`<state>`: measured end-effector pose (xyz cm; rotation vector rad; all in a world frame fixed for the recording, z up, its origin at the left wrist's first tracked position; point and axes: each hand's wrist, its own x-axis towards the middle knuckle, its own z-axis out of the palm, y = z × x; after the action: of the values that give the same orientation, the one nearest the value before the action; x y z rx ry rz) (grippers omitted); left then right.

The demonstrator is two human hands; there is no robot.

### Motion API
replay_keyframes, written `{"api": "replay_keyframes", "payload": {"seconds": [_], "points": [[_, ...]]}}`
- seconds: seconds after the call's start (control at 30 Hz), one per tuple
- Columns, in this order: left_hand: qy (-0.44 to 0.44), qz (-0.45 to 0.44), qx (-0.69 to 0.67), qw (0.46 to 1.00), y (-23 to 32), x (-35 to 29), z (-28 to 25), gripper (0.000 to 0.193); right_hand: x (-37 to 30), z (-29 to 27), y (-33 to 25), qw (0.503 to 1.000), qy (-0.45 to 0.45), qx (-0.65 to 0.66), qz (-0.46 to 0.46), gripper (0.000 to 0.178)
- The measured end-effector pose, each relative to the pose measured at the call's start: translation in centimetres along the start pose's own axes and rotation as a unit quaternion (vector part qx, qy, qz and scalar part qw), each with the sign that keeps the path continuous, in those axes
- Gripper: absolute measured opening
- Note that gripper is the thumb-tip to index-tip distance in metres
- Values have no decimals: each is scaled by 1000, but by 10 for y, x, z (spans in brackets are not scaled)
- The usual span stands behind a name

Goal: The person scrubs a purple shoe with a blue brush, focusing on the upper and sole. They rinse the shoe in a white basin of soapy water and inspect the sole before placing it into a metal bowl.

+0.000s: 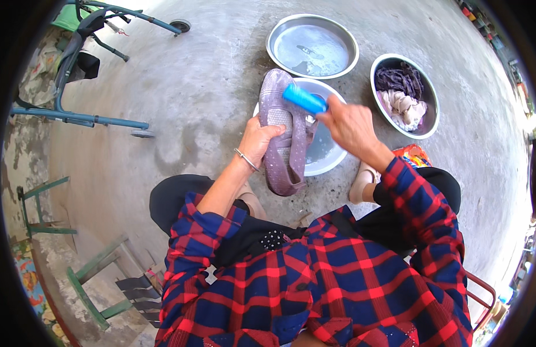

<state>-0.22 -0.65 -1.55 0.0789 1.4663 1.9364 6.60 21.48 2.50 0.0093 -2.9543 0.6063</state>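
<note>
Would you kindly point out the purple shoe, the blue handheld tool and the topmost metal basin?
Purple shoe (283,120), head view: its insole.
Blue handheld tool (304,99), head view: its body.
Topmost metal basin (312,76), head view: its near rim.

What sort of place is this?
Perhaps a household yard or porch, though that's uncertain. The floor is grey concrete, a metal basin of water and another of crumpled fabric stand on it, and a wheeled blue frame is at the left.
</note>
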Motion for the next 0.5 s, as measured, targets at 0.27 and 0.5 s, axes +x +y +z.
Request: {"api": "replay_keyframes", "payload": {"seconds": [0.27,0.5], "points": [[-7,-13,-3,1000,3,2,7,35,-10,2,2,999,-15,11,-38,35],[48,-39,-65,996,13,3,0,32,3,-22,9,991,60,117,8,36]]}}
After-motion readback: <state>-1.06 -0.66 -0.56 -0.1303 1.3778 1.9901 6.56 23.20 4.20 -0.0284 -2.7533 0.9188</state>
